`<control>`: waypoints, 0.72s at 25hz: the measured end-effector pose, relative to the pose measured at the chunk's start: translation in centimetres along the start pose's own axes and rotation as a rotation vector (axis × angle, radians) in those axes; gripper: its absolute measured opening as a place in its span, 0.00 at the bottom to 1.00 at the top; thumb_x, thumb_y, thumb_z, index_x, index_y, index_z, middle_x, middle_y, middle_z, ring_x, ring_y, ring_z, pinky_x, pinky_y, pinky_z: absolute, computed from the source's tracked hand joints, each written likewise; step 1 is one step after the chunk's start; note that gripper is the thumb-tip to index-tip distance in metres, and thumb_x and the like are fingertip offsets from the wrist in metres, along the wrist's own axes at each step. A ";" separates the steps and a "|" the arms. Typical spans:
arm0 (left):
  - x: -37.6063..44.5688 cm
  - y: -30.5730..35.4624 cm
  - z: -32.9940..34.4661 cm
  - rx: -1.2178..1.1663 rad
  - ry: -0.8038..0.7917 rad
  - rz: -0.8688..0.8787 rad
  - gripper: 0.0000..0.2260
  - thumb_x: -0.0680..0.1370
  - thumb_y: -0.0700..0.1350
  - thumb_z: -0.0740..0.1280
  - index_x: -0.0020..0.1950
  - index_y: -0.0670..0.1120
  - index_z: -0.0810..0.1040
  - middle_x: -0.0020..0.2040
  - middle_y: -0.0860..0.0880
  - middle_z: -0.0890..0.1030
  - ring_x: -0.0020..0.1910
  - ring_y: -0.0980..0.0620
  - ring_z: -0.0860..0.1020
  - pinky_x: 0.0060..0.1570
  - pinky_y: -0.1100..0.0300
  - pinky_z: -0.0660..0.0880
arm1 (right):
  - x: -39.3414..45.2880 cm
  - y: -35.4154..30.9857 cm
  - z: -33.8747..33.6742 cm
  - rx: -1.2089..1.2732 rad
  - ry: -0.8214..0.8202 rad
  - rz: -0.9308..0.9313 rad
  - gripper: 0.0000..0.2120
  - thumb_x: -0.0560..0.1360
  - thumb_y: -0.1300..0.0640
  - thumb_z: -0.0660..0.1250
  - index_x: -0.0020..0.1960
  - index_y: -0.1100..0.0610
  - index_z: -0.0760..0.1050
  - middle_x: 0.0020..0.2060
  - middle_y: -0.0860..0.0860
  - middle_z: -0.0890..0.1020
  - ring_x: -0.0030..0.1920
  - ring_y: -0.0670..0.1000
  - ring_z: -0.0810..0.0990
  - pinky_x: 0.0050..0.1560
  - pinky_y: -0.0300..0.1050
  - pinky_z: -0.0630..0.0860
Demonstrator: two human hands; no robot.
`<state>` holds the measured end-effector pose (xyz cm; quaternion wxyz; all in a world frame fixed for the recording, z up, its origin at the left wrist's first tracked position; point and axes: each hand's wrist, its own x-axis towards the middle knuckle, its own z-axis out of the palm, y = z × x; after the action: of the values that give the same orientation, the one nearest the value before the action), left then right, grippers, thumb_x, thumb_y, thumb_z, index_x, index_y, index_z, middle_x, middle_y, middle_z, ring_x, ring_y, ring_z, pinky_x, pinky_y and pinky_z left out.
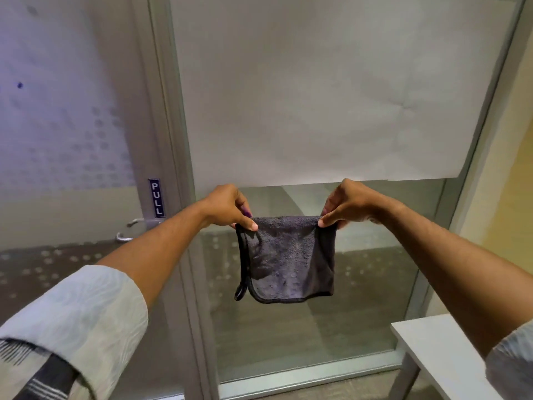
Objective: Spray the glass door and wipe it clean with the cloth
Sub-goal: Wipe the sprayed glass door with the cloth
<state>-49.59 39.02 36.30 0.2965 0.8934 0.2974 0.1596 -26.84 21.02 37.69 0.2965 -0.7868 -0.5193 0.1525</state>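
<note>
A dark grey cloth [288, 261] hangs folded in front of the glass panel [360, 255]. My left hand [227, 207] pinches its upper left corner and my right hand [346, 206] pinches its upper right corner, holding the top edge taut. The upper part of the glass is covered by a large sheet of white paper [331, 96]. To the left stands the glass door [72, 140] with a dotted frosted pattern, a metal lever handle [135, 226] and a blue PULL sign [156, 202]. No spray bottle is in view.
A white table [432, 347] with a grey leg juts in at the lower right, close to the glass. A yellowish wall [507, 168] runs along the right. A metal frame post [178, 168] separates door and panel.
</note>
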 end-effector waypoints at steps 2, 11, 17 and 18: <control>-2.6 -2.2 -2.7 0.017 0.035 -0.049 0.10 0.64 0.44 0.81 0.40 0.42 0.84 0.33 0.50 0.84 0.33 0.57 0.81 0.36 0.63 0.79 | 1.2 -3.1 1.9 -0.001 -0.038 -0.062 0.09 0.62 0.62 0.81 0.41 0.62 0.85 0.37 0.59 0.86 0.40 0.57 0.87 0.44 0.48 0.84; -14.9 -14.0 -15.5 0.089 0.230 -0.233 0.10 0.64 0.44 0.82 0.38 0.43 0.83 0.32 0.48 0.83 0.31 0.55 0.80 0.32 0.64 0.77 | 4.9 -20.0 14.0 0.011 -0.208 -0.295 0.09 0.62 0.62 0.82 0.41 0.61 0.85 0.38 0.61 0.86 0.38 0.53 0.84 0.43 0.46 0.84; -22.4 -21.6 -24.7 0.248 0.327 -0.230 0.10 0.64 0.45 0.82 0.38 0.46 0.83 0.31 0.50 0.81 0.26 0.61 0.75 0.26 0.73 0.69 | 5.8 -31.9 21.9 0.027 -0.235 -0.403 0.08 0.64 0.63 0.81 0.41 0.63 0.85 0.34 0.57 0.85 0.36 0.51 0.82 0.35 0.41 0.81; -23.6 -22.8 -26.2 0.281 0.353 -0.225 0.10 0.64 0.46 0.82 0.38 0.47 0.83 0.32 0.49 0.81 0.28 0.59 0.76 0.27 0.73 0.69 | 6.0 -33.8 23.0 0.035 -0.238 -0.418 0.08 0.64 0.63 0.80 0.41 0.64 0.85 0.35 0.57 0.85 0.35 0.50 0.82 0.36 0.41 0.82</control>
<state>-89.82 50.40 39.75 0.1287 0.8454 0.4614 0.2365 -61.57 43.16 41.31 0.2719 -0.6335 -0.6995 0.1882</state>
